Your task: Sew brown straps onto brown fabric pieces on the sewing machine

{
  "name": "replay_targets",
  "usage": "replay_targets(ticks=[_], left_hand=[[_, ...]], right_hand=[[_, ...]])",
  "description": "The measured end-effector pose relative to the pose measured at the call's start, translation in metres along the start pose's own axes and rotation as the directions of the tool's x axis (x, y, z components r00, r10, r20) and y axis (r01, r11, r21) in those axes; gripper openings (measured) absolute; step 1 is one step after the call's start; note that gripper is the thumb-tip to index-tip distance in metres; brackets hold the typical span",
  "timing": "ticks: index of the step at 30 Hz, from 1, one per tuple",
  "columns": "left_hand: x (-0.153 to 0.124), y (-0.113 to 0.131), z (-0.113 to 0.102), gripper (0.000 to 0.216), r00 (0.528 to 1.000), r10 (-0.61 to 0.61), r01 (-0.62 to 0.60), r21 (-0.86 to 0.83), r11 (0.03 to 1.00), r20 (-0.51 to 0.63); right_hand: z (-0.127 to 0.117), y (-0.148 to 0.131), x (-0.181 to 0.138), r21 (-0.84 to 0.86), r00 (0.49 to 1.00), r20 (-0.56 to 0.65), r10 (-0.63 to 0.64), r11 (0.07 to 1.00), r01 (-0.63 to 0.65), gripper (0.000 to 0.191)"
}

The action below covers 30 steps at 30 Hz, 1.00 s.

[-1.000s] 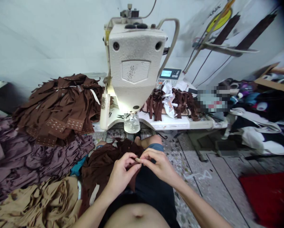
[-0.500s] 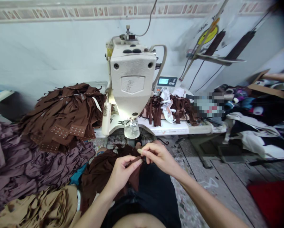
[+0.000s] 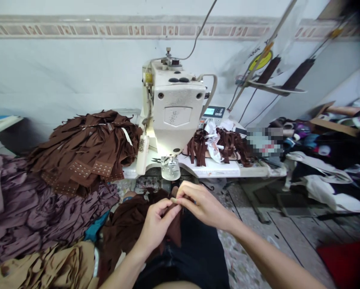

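Over my lap, my left hand (image 3: 158, 224) and my right hand (image 3: 199, 204) meet, both pinching a dark brown fabric piece (image 3: 173, 228) that hangs down between them. More of the same brown cloth (image 3: 126, 224) is bunched on my left thigh. Just beyond my hands stands a cream sewing machine (image 3: 177, 116) on a white table (image 3: 216, 170), its presser foot lit by a lamp.
A heap of brown fabric pieces (image 3: 83, 146) lies left of the machine, with mauve cloth (image 3: 26, 212) and tan cloth (image 3: 47, 267) below it. Brown straps (image 3: 225, 142) sit on the table to the right. Clutter and boxes (image 3: 321, 136) fill the right side; a red mat (image 3: 348, 261) lies on the floor.
My view has tilted upward, showing more wall. Both hands rose a little toward the machine, still pinching the brown piece together.
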<state>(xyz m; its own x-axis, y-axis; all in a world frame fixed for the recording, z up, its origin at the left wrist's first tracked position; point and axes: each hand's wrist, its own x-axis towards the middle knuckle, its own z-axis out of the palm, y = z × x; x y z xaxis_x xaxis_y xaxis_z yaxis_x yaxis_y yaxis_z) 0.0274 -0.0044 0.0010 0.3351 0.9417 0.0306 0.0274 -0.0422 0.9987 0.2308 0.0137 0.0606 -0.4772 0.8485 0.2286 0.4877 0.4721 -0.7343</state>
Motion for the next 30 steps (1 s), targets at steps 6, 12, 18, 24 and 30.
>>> replay_targets(ticks=[6,12,18,24,30], left_hand=[[0.014,0.026,-0.014,0.029,0.837,0.531,-0.353,0.613,0.707,-0.131],[0.032,0.044,-0.020,0.038,0.683,0.678,-0.412,0.910,0.048,0.273],[0.042,0.038,-0.011,0.041,0.691,0.641,-0.404,0.914,-0.041,0.335],[0.046,0.032,0.002,0.038,0.675,0.692,-0.338,0.941,-0.019,0.257],[0.056,0.036,-0.008,0.048,0.710,0.655,-0.373,0.927,0.039,0.259]], right_hand=[[-0.013,0.005,0.039,-0.146,0.983,-0.182,0.038,0.987,-0.065,0.025],[-0.018,0.027,0.066,0.006,0.957,-0.267,0.116,0.993,-0.118,0.024],[-0.003,0.046,0.067,0.539,0.866,-0.288,0.410,0.816,-0.207,0.040],[0.019,0.057,0.049,0.718,0.819,-0.252,0.516,0.666,-0.199,0.047],[0.028,0.057,0.028,0.667,0.869,-0.209,0.449,0.715,-0.209,0.052]])
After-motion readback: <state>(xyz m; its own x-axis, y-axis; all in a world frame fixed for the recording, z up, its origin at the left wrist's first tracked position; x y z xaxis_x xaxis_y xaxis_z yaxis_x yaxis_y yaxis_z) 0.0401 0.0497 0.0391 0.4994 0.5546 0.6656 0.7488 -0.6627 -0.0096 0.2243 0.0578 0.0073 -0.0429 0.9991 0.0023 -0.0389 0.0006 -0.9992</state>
